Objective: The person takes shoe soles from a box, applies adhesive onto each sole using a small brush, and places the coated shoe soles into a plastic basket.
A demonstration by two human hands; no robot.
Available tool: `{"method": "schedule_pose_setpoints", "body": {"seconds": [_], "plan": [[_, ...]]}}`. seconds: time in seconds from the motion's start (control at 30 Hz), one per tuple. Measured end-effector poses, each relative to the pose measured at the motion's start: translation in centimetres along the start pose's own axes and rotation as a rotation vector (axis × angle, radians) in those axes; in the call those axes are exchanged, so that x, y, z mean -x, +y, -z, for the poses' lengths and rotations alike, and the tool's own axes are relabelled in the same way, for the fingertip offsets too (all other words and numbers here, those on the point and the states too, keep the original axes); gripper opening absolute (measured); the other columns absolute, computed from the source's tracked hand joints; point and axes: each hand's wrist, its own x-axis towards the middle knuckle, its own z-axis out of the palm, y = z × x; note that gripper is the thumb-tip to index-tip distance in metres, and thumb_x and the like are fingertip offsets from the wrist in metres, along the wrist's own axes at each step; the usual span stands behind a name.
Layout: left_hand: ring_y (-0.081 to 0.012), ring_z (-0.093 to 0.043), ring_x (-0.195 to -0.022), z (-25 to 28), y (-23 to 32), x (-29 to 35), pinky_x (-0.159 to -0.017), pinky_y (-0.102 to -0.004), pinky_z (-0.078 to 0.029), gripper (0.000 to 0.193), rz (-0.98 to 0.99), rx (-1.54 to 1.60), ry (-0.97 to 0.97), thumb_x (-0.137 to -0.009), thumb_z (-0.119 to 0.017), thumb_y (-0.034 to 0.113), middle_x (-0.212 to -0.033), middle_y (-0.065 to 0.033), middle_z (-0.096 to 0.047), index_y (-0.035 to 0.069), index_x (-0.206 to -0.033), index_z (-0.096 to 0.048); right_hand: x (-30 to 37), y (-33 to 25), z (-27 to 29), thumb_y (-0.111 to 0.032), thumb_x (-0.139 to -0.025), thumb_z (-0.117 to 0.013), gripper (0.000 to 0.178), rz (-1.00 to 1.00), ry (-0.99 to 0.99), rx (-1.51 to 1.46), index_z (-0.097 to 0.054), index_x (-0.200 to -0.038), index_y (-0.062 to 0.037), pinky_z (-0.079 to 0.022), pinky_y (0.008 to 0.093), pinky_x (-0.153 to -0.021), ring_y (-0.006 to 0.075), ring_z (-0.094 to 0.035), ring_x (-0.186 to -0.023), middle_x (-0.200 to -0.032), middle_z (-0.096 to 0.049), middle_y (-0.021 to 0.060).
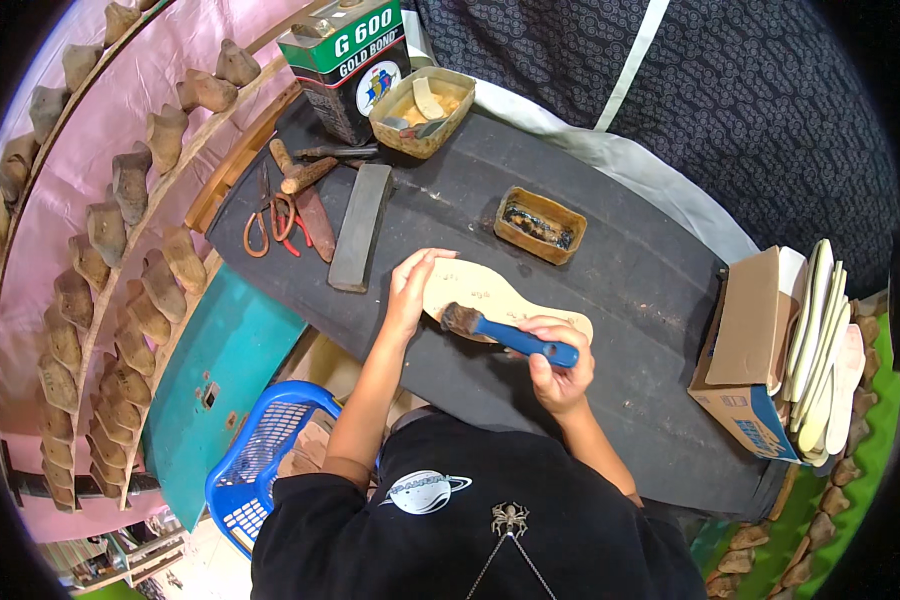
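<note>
A cream shoe insole (497,288) lies over the dark table in front of me, with a few brownish marks on its surface. My left hand (407,290) grips its left end, fingers along the far edge. My right hand (567,365) is closed around the blue handle of a brush (522,337). The brush's brown bristles point left and rest on or just over the insole's near left part; contact is hard to tell. Beyond the insole stands a small tan tray (538,247) with dark, glossy residue inside.
A grey rectangular block (361,228), scissors (267,215) and a hammer (300,172) lie at left. Behind them stand a metal can (345,75) and a tan container (422,140). At right, a cardboard box (745,325) sits beside stacked soles (818,345). Shoe lasts (105,238) line racks at left.
</note>
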Motion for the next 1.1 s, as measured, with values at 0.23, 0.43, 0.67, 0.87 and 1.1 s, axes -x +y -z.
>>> {"method": "schedule_pose_setpoints", "body": {"seconds": [0.23, 0.43, 0.67, 0.87, 1.1], "plan": [[-0.0097, -0.057, -0.075, 0.1, -0.2, 0.0, -0.069, -0.0214, -0.044, 0.029, -0.005, 0.002, 0.008, -0.088, -0.041, 0.021, -0.081, -0.0058, -0.06, -0.002, -0.093, -0.057, 0.1, 0.5, 0.6, 0.001, -0.075, -0.052, 0.019, -0.061, -0.081, -0.121, -0.042, -0.091, 0.0025, -0.049, 0.0341, -0.07, 0.0274, -0.059, -0.08, -0.086, -0.058, 0.022], [-0.0075, -0.056, -0.075, 0.2, -0.4, -0.1, -0.067, -0.0198, -0.043, 0.027, 0.01, -0.035, 0.03, -0.088, -0.043, 0.019, -0.081, -0.0045, -0.061, -0.002, -0.095, -0.058, -0.2, 0.8, 3.8, -0.004, -0.07, -0.047, 0.009, 0.119, 0.021, 0.043, -0.045, -0.076, 0.0023, -0.049, 0.0315, -0.055, 0.0239, -0.06, -0.058, -0.062, -0.056, 0.0165], [-0.0068, -0.056, -0.073, 0.1, -0.4, -0.2, -0.065, -0.0189, -0.043, 0.028, -0.009, -0.035, 0.092, -0.089, -0.044, 0.021, -0.082, -0.0038, -0.06, -0.002, -0.099, -0.058, -1.9, 0.7, 1.5, -0.008, -0.08, -0.047, 0.014, 0.026, 0.025, -0.049, -0.041, -0.088, 0.0012, -0.049, 0.0341, -0.062, 0.0239, -0.058, -0.07, -0.078, -0.056, 0.0191], [-0.005, -0.054, -0.069, 0.3, -1.2, -0.4, -0.058, -0.0167, -0.042, 0.027, -0.047, -0.036, 0.143, -0.087, -0.048, 0.019, -0.083, -0.0032, -0.06, -0.002, -0.102, -0.056, -1.9, 2.3, -0.8, 0.0, -0.081, -0.05, 0.018, -0.173, -0.081, -0.162, -0.042, -0.097, 0.0012, -0.047, 0.0331, -0.075, 0.024, -0.057, -0.09, -0.095, -0.057, 0.0176], [-0.0046, -0.054, -0.068, 0.5, -1.4, -0.3, -0.057, -0.0168, -0.042, 0.025, -0.044, -0.045, 0.175, -0.086, -0.05, 0.018, -0.08, -0.0032, -0.06, -0.002, -0.099, -0.057, -2.1, 2.5, 2.9, -0.006, -0.074, -0.047, 0.008, 0.031, -0.134, 0.046, -0.044, -0.078, -0.0001, -0.047, 0.0298, -0.061, 0.0197, -0.058, -0.066, -0.068, -0.057, 0.0168]]}}
